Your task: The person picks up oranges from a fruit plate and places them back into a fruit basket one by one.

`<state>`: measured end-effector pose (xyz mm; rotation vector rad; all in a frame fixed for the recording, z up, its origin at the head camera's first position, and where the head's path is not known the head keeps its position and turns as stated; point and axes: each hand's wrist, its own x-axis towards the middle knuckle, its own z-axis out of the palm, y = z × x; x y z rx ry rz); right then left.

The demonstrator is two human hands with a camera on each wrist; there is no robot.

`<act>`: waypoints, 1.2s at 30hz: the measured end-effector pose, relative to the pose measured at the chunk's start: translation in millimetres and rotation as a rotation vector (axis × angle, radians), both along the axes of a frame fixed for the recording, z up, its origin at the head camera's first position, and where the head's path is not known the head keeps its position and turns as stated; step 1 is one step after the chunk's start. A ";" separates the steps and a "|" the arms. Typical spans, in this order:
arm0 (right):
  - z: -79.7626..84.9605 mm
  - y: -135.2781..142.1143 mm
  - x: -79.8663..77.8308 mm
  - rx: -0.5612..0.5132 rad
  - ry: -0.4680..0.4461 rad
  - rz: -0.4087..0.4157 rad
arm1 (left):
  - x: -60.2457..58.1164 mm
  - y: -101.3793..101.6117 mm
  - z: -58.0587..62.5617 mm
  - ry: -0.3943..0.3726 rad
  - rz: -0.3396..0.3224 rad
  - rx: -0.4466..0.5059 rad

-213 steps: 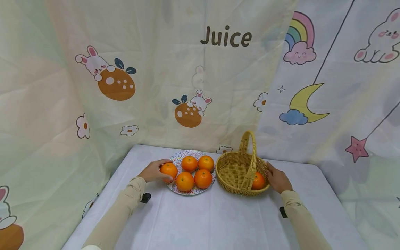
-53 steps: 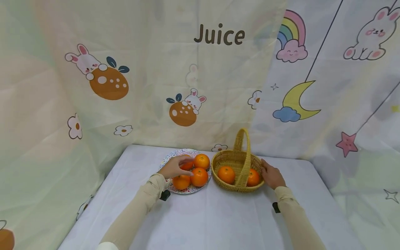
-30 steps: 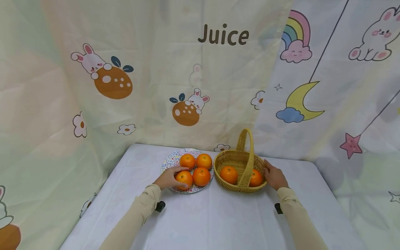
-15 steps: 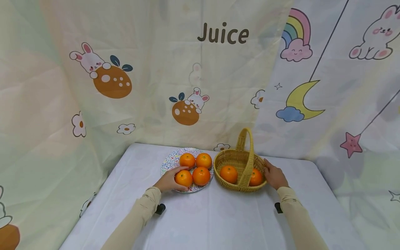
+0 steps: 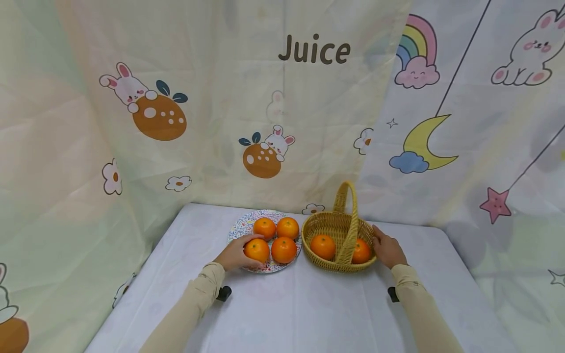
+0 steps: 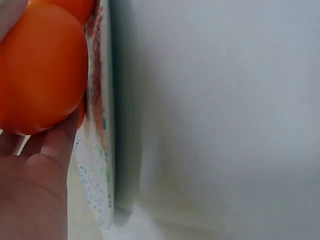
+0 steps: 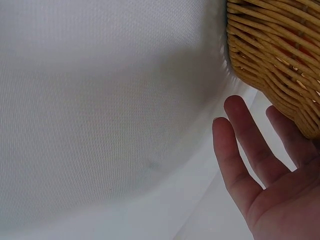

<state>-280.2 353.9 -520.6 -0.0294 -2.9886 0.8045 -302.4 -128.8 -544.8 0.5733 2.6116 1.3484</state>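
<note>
My left hand [image 5: 238, 254] curls round an orange [image 5: 257, 250] at the left front of a speckled plate [image 5: 240, 228]. In the left wrist view, fingers and thumb lie on either side of this orange [image 6: 42, 70], close over the plate rim [image 6: 107, 175]. Three more oranges sit on the plate, one right beside the held one. My right hand [image 5: 389, 249] holds the right rim of a wicker basket [image 5: 333, 223]. In the right wrist view, several of its fingers [image 7: 250, 142] extend loosely outside the woven wall [image 7: 275, 55]; the thumb is hidden.
Two oranges, one left of the handle [image 5: 323, 247] and one partly behind it [image 5: 361, 251], lie in the basket. The basket stands right against the plate's right side. A white cloth covers the table [image 5: 287, 314], and a printed curtain [image 5: 220, 98] hangs behind.
The second orange, gripped on the plate 7.1 s ago, is in the basket. My left hand has returned to the plate, closed round another orange and drawn it slightly left. The right hand stays put.
</note>
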 end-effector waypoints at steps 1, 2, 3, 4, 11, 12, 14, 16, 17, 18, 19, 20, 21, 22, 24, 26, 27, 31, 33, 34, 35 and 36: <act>0.0 0.6 -0.1 0.003 -0.002 0.000 | -0.8 -0.6 1.1 -0.002 0.004 -0.002; 0.0 1.2 -0.2 0.007 0.000 0.000 | -1.3 -0.9 3.0 -0.006 0.008 -0.002; 0.2 1.7 -0.4 0.011 -0.001 0.000 | -1.7 -1.2 5.4 -0.011 0.011 0.000; 0.3 2.3 -0.5 0.015 -0.001 -0.001 | -2.0 -1.4 7.9 -0.013 0.015 -0.004; 0.3 6.6 -0.5 0.030 -0.015 -0.006 | -9.4 2.5 32.4 -0.012 0.001 -0.018; -0.1 7.1 0.0 0.028 -0.017 -0.009 | -10.8 3.8 36.2 -0.008 -0.003 -0.019; 0.0 8.0 0.8 0.028 -0.018 -0.007 | -14.0 6.7 43.3 -0.004 -0.009 -0.023; 0.1 8.3 1.6 0.021 -0.021 -0.007 | -16.8 10.1 50.1 0.001 -0.019 -0.016; 0.3 8.3 2.0 0.020 -0.019 -0.006 | -18.3 11.9 52.7 0.004 -0.024 -0.014; 0.3 8.1 2.4 0.017 -0.019 -0.007 | -20.0 13.7 54.8 0.011 -0.033 -0.009; 0.4 8.0 2.6 0.016 -0.021 -0.008 | -21.8 15.7 56.8 0.015 -0.039 -0.004; 0.7 7.7 2.8 0.016 -0.021 -0.009 | -23.7 18.0 58.7 0.018 -0.046 0.002; 1.0 7.3 3.0 0.017 -0.018 -0.008 | -25.5 20.6 60.5 0.019 -0.054 0.008; 1.1 7.0 3.2 0.021 -0.017 -0.009 | -27.0 23.6 62.5 0.019 -0.058 0.014; 1.7 6.3 3.2 0.023 -0.016 -0.009 | -31.0 30.8 66.0 0.028 -0.071 0.025; 2.4 5.8 3.0 0.018 -0.022 -0.010 | -34.5 39.5 69.7 0.042 -0.085 0.031; 2.1 5.4 2.8 0.016 -0.024 -0.011 | -36.3 44.3 71.4 0.052 -0.089 0.027; 1.3 4.1 1.4 0.012 -0.017 -0.012 | -44.3 65.7 76.9 0.081 -0.120 0.024; 0.9 2.6 0.6 0.006 -0.011 -0.008 | -48.0 76.5 79.1 0.083 -0.130 0.021; 0.7 1.6 0.1 0.002 -0.011 -0.009 | -49.8 81.7 80.1 0.080 -0.139 0.026; 0.6 0.4 -0.6 -0.002 -0.011 -0.010 | -51.2 86.6 81.2 0.074 -0.143 0.030; 0.5 -0.9 -1.4 -0.010 -0.016 -0.012 | -52.8 91.2 82.2 0.070 -0.149 0.035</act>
